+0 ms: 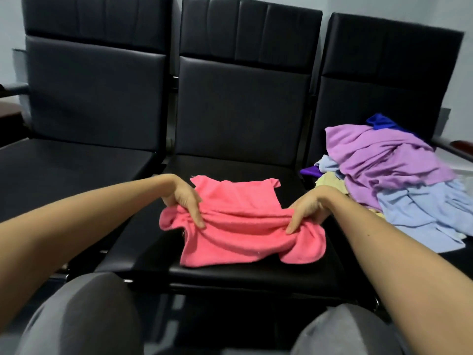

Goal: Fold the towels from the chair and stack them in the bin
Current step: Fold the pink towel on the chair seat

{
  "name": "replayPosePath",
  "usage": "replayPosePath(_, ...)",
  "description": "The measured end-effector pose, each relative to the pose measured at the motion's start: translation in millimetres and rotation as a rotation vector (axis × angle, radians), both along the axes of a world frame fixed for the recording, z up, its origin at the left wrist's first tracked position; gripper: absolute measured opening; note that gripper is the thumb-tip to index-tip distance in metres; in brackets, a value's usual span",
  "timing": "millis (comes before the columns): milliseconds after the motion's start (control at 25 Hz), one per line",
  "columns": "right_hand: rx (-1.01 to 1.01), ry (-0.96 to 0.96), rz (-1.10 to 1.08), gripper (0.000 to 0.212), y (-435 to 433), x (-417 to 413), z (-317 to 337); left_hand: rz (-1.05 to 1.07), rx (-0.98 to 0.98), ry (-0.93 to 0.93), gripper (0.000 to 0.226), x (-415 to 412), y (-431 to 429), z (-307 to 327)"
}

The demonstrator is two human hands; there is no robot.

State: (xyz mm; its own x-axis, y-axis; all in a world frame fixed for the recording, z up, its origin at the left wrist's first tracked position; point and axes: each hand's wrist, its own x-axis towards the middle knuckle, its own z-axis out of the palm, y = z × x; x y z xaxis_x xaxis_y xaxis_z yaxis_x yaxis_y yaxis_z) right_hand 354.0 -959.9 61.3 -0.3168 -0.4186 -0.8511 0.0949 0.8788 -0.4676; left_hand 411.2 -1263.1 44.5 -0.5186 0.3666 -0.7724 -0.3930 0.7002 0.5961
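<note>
A pink towel lies half folded on the seat of the middle black chair. My left hand pinches a raised fold at the towel's left side. My right hand pinches the same fold at its right side. The towel's far part lies flat on the seat, and the near part hangs loose toward the seat's front edge. A heap of unfolded towels, lilac, light blue, yellow and dark blue, sits on the right chair. No bin is in view.
A black chair stands to the left with a bare seat. My knees in grey trousers are close to the front edge of the middle seat. A wooden armrest shows at the far right.
</note>
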Motion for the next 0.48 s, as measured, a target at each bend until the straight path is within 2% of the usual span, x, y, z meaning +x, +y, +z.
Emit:
replayPosePath(40,0.047,0.116,-0.021,0.025,-6,-6,-2,0.009,-0.070,0.013,0.021,-7,3,-3)
replayPosePath(120,0.099,0.528,-0.129,0.016,-24,-37,6,0.109,-0.239,0.206,0.016,-37,4,1)
replayPosePath(200,0.021,0.928,-0.246,0.017,-45,-64,35,0.267,-0.372,0.568,0.017,-73,0,25)
replayPosePath(280,-0.097,1.234,-0.376,0.018,-61,-91,82,0.484,-0.396,0.974,0.016,-105,-7,75)
replayPosePath(360,-0.244,1.408,-0.532,0.025,-72,-101,131,0.672,-0.348,1.236,0.025,-121,-14,132)
replayPosePath(480,-0.457,1.572,-0.623,0.026,-76,-89,193,0.789,-0.270,1.570,0.037,-111,-19,213)
